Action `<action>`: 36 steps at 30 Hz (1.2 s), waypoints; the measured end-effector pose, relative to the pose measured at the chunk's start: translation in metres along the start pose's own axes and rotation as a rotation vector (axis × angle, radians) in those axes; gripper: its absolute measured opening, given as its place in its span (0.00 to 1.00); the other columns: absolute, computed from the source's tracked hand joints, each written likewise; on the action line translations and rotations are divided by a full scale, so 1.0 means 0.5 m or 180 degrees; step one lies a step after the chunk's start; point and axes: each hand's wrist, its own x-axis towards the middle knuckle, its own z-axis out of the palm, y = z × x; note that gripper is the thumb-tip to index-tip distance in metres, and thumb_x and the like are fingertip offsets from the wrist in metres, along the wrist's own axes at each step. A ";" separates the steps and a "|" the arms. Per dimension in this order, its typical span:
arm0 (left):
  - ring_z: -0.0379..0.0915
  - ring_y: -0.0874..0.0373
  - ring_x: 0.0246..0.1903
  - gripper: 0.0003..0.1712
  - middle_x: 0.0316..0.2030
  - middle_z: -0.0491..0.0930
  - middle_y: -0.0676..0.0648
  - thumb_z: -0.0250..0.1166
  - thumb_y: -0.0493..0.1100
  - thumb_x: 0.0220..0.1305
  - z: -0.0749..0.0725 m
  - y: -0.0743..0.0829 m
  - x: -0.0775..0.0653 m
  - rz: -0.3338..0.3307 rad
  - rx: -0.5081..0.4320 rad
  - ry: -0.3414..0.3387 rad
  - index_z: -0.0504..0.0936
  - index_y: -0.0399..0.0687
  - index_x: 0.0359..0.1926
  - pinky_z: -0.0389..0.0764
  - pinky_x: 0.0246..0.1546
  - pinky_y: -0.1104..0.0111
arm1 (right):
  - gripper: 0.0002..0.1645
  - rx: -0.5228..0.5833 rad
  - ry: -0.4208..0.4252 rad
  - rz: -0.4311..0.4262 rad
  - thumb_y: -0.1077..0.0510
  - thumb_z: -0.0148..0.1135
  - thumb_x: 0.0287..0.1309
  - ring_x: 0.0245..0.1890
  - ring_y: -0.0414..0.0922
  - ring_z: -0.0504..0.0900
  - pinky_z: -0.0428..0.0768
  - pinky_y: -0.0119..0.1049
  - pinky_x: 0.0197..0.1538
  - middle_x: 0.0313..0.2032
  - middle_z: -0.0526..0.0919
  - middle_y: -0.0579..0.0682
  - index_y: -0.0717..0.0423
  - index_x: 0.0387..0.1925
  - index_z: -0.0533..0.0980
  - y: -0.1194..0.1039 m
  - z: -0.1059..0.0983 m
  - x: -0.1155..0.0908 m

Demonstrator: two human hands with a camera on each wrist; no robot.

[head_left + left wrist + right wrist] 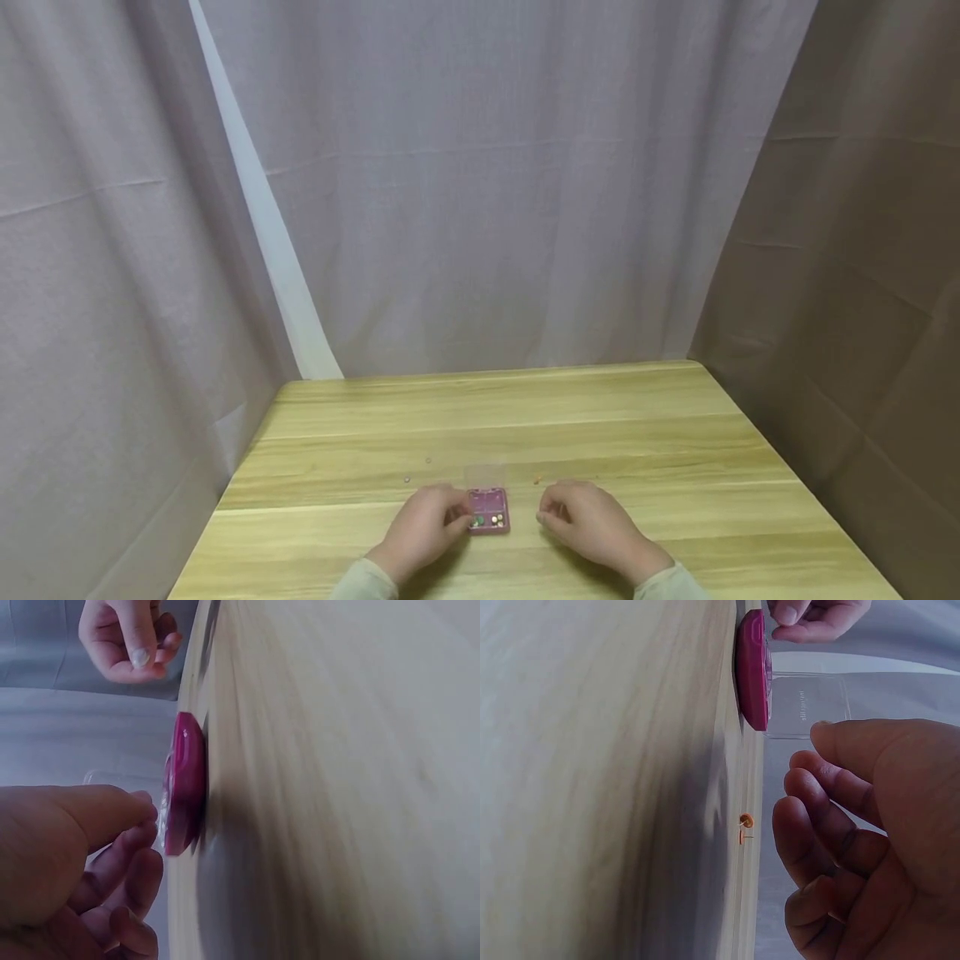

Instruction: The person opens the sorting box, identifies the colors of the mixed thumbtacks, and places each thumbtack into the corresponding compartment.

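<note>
Pink box: It sits on the table, between the two hands and closer to the left one (751,675).
Clear lid: It is see-through (810,705), joined to the far side of the box. It stands up, wide open, with small letters on it.
Green bits: They lie in the near left part of the box (478,521), by the left thumb.
Gold bits: They lie in the near right part of the box (497,519).
Left hand: It is at the left edge of the box (423,525). The tips of the thumb and pointing finger come together there. I cannot tell if they pinch something tiny.
Right hand: It is in the air to the right of the box (592,521). Its fingers bend softly, with a gap by the thumb, and it holds nothing.
Orange pins: Two lie on the table near the right hand (746,820).
Silver bits: Two tiny ones are on the table past the left hand (407,479).
Table: It is yellow-brown with wood stripes (360,417).
Curtains: They are grey and hang behind the table and on both sides (480,208).
Sleeves: They are pale, at both wrists (363,581).
</note>
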 end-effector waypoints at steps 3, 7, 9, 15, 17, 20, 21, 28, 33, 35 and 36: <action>0.68 0.70 0.24 0.02 0.25 0.75 0.63 0.70 0.47 0.57 -0.012 -0.007 -0.012 -0.0006 -0.0011 0.0029 0.85 0.58 0.31 0.77 0.27 0.72 | 0.04 -0.0035 0.0017 0.0019 0.46 0.66 0.59 0.24 0.30 0.72 0.77 0.31 0.28 0.23 0.75 0.29 0.33 0.29 0.79 -0.001 0.000 -0.001; 0.68 0.70 0.25 0.03 0.25 0.75 0.63 0.69 0.48 0.58 -0.030 -0.016 -0.030 -0.0005 0.0051 0.0068 0.85 0.58 0.32 0.78 0.28 0.71 | 0.03 -0.0029 0.0022 0.0013 0.47 0.66 0.58 0.23 0.31 0.72 0.77 0.31 0.28 0.23 0.76 0.30 0.33 0.29 0.80 0.001 -0.001 -0.001; 0.68 0.70 0.25 0.02 0.25 0.75 0.63 0.69 0.48 0.59 -0.038 -0.022 -0.039 -0.0006 0.0096 0.0084 0.85 0.58 0.31 0.78 0.28 0.71 | 0.03 -0.0031 0.0014 0.0015 0.47 0.66 0.58 0.23 0.31 0.72 0.76 0.31 0.27 0.23 0.76 0.30 0.33 0.29 0.80 0.002 -0.001 0.000; 0.68 0.71 0.24 0.02 0.24 0.75 0.64 0.69 0.48 0.59 -0.049 -0.035 -0.061 -0.0074 0.0092 0.0052 0.84 0.59 0.31 0.78 0.27 0.71 | 0.04 -0.0059 -0.0025 0.0049 0.46 0.66 0.59 0.23 0.31 0.72 0.76 0.31 0.27 0.23 0.75 0.30 0.32 0.29 0.79 0.005 0.006 0.002; 0.68 0.71 0.24 0.02 0.25 0.75 0.64 0.69 0.48 0.59 -0.049 -0.036 -0.064 -0.0108 0.0067 0.0047 0.84 0.58 0.31 0.78 0.27 0.72 | 0.04 -0.0062 -0.0030 0.0049 0.45 0.66 0.59 0.23 0.31 0.72 0.76 0.32 0.28 0.23 0.75 0.30 0.32 0.29 0.79 0.005 0.008 0.003; 0.69 0.71 0.24 0.02 0.25 0.75 0.64 0.69 0.48 0.59 -0.049 -0.038 -0.067 -0.0149 0.0052 0.0044 0.84 0.59 0.32 0.79 0.28 0.72 | 0.03 -0.0060 -0.0038 0.0037 0.45 0.66 0.59 0.24 0.31 0.72 0.76 0.32 0.28 0.24 0.76 0.29 0.31 0.29 0.79 0.005 0.010 0.004; 0.69 0.71 0.25 0.02 0.25 0.75 0.64 0.68 0.48 0.59 -0.049 -0.039 -0.068 -0.0164 0.0047 0.0041 0.84 0.59 0.32 0.79 0.28 0.72 | 0.03 -0.0059 -0.0036 0.0030 0.45 0.66 0.59 0.24 0.31 0.72 0.76 0.32 0.28 0.24 0.76 0.29 0.31 0.29 0.79 0.004 0.011 0.005; 0.69 0.71 0.24 0.02 0.25 0.75 0.64 0.69 0.48 0.59 -0.044 -0.040 -0.071 -0.0152 0.0044 0.0038 0.84 0.59 0.32 0.79 0.28 0.72 | 0.03 -0.0071 0.0011 0.0013 0.47 0.67 0.58 0.24 0.30 0.72 0.77 0.33 0.29 0.24 0.76 0.29 0.32 0.29 0.80 0.009 0.011 0.003; 0.69 0.71 0.25 0.02 0.25 0.75 0.64 0.68 0.49 0.60 -0.041 -0.040 -0.072 -0.0146 0.0056 0.0032 0.84 0.60 0.31 0.79 0.28 0.72 | 0.03 -0.0141 0.0002 0.0061 0.45 0.66 0.59 0.27 0.30 0.73 0.80 0.36 0.33 0.26 0.78 0.29 0.33 0.30 0.80 0.027 0.008 0.007; 0.69 0.71 0.25 0.02 0.25 0.75 0.64 0.68 0.49 0.60 -0.040 -0.041 -0.073 -0.0156 0.0062 0.0025 0.83 0.60 0.31 0.79 0.28 0.72 | 0.03 -0.0189 -0.0004 0.0089 0.45 0.66 0.59 0.27 0.30 0.73 0.80 0.38 0.34 0.26 0.78 0.29 0.33 0.30 0.80 0.036 0.008 0.012; 0.69 0.71 0.25 0.02 0.25 0.75 0.64 0.68 0.49 0.60 -0.039 -0.041 -0.074 -0.0160 0.0060 0.0019 0.83 0.60 0.31 0.79 0.28 0.71 | 0.03 -0.0205 -0.0014 0.0112 0.45 0.66 0.59 0.27 0.30 0.73 0.80 0.38 0.34 0.26 0.78 0.29 0.33 0.30 0.79 0.041 0.008 0.014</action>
